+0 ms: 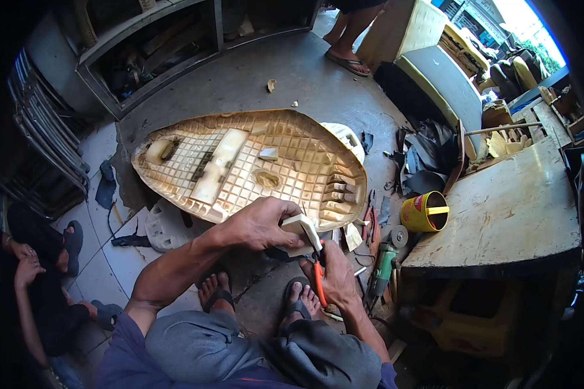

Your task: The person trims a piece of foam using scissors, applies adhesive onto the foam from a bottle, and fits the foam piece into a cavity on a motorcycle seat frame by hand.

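Near the middle, my left hand [261,223] is closed on a cream-white block [301,232], with the thumb over its top. My right hand [339,277] grips an orange-handled tool [318,284], its dark head against the block's right side. Whether it is scissors or pliers is hidden by the fingers. Just beyond both hands lies a large shell like a seat base [292,146], its ribbed, yellowed inside facing up. A small white piece [268,153] rests in it, near a cream bar [219,166] across its ribs.
A green angle grinder [383,267] and red-handled tools [370,223] lie on the floor at right. A yellow can [424,212] stands beside a worn board [499,204]. Another person's hands [26,259] show at left, and a person's sandalled foot [348,60] at the back.
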`<state>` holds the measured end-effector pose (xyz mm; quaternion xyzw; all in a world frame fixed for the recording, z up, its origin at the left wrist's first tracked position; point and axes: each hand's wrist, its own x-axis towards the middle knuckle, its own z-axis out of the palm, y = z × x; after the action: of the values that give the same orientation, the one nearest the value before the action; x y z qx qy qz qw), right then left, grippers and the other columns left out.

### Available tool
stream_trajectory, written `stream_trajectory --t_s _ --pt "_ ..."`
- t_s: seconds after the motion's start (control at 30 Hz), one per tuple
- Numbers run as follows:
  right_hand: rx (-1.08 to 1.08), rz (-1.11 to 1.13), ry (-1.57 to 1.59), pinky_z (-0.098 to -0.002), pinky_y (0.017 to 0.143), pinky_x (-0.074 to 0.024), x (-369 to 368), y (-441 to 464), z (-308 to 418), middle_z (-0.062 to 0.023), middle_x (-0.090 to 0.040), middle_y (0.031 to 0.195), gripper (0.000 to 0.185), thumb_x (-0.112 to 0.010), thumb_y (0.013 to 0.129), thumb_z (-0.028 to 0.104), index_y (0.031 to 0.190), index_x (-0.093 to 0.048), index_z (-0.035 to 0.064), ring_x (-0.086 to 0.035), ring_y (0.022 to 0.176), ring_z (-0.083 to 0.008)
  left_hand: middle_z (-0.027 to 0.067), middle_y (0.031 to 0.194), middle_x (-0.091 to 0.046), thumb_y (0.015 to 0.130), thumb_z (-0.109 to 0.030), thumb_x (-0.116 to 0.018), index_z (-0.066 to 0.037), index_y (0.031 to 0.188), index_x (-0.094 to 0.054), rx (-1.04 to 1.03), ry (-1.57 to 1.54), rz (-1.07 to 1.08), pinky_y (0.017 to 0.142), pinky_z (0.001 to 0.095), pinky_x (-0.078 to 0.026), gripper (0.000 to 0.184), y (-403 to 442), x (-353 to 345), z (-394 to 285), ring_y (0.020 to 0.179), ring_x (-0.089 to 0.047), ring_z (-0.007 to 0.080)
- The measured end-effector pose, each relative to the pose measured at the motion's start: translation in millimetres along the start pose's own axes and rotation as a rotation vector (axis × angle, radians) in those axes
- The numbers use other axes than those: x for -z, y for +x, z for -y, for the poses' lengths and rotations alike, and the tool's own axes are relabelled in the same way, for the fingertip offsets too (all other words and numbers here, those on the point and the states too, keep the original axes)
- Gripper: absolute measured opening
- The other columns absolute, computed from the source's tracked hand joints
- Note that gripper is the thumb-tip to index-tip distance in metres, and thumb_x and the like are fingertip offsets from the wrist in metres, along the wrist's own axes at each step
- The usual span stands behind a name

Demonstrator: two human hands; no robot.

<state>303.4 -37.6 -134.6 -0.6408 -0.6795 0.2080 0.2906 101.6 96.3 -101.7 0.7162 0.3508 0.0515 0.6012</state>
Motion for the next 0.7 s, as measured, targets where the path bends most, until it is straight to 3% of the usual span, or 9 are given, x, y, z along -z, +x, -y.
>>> stream_trajectory --t_s 0.07,0.13,0.2,0.27,0.33,0.4,0.47,0.57,0.7 --pt "-0.153 0.106 -0.015 -0.0412 0.056 -0.0469 4 0 2 -0.0145 -0.058 0.065 0.035 -0.073 0.085 0.032 0.078 -0.057 0.0023 -0.059 0.058 -0.0334 0.0086 0.097 -0.070 0.082 -0.020 -0.083 0.006 0.116 -0.062 -0.068 -0.066 -0.025 0.079 0.0275 -0.050 0.047 3 -1 12 0.088 -0.061 0.0109" --pt "-0.155 0.140 -0.007 -0.0409 0.055 -0.0469 0 -8 -10 -0.0154 -0.056 0.062 0.034 -0.073 0.084 0.030 0.075 -0.056 0.0021 -0.059 0.056 -0.0331 0.0085 0.101 -0.070 0.082 -0.018 -0.083 0.006 0.117 -0.062 0.020 -0.113 0.028 0.081 0.0285 -0.050 0.048 -4 2 -1 0.089 -0.061 0.0116" --pt "-0.119 0.112 0.060 -0.0407 0.053 -0.0467 -9 -16 -21 -0.0163 -0.055 0.059 0.033 -0.074 0.084 0.027 0.071 -0.055 0.0025 -0.059 0.053 -0.0331 0.0075 0.103 -0.069 0.082 -0.017 -0.083 0.005 0.119 -0.061 0.018 -0.369 0.076 0.084 0.0289 -0.051 0.049 -5 -1 2 0.092 -0.063 0.0121" --pt "-0.094 0.043 0.072 -0.0400 0.052 -0.0462 -10 -18 -20 -0.0170 -0.053 0.057 0.037 -0.075 0.085 0.025 0.066 -0.053 0.0027 -0.057 0.050 -0.0331 0.0076 0.104 -0.069 0.082 -0.016 -0.083 0.003 0.116 -0.062 0.004 -0.312 0.062 0.087 0.0284 -0.051 0.045 -2 -2 8 0.096 -0.064 0.0124" --pt "-0.189 0.031 0.160 -0.0400 0.053 -0.0449 0 -12 -11 -0.0166 -0.052 0.058 0.039 -0.076 0.085 0.028 0.069 -0.052 0.0019 -0.053 0.052 -0.0331 0.0085 0.106 -0.069 0.083 -0.014 -0.082 0.002 0.116 -0.061 -0.134 -0.413 -0.045 0.089 0.0285 -0.051 0.043 -2 1 10 0.097 -0.064 0.0125" --pt "-0.232 0.109 0.141 -0.0421 0.064 -0.0446 8 -12 -16 -0.0157 -0.052 0.077 0.046 -0.077 0.085 0.038 0.093 -0.053 0.0004 -0.054 0.070 -0.0313 0.0088 0.108 -0.069 0.083 -0.011 -0.081 0.000 0.117 -0.059 -0.123 -0.478 -0.120 0.090 0.0289 -0.052 0.042 -7 3 3 0.098 -0.065 0.0136" --pt "-0.275 0.137 0.153 -0.0420 0.066 -0.0449 20 -9 -10 -0.0145 -0.053 0.083 0.052 -0.076 0.085 0.044 0.097 -0.052 0.0003 -0.054 0.074 -0.0310 0.0087 0.108 -0.069 0.084 -0.007 -0.079 -0.001 0.119 -0.057 -0.122 -0.543 -0.207 0.089 0.0297 -0.052 0.042 -8 4 3 0.100 -0.067 0.0161" --pt "-0.224 0.226 0.161 -0.0413 0.066 -0.0453 22 -6 -8 -0.0129 -0.054 0.083 0.054 -0.076 0.084 0.047 0.097 -0.053 0.0001 -0.054 0.073 -0.0312 0.0096 0.108 -0.069 0.084 -0.002 -0.077 -0.001 0.119 -0.056 -0.159 -0.624 -0.162 0.089 0.0300 -0.054 0.041 -8 1 3 0.102 -0.069 0.0192" --pt "-0.186 0.165 0.106 -0.0416 0.066 -0.0459 22 -3 0 -0.0122 -0.054 0.083 0.054 -0.076 0.083 0.048 0.097 -0.054 0.0004 -0.055 0.073 -0.0311 0.0105 0.108 -0.069 0.085 0.000 -0.076 -0.001 0.119 -0.055 -0.143 -0.633 -0.194 0.091 0.0301 -0.054 0.040 -11 0 -4 0.103 -0.069 0.0198"
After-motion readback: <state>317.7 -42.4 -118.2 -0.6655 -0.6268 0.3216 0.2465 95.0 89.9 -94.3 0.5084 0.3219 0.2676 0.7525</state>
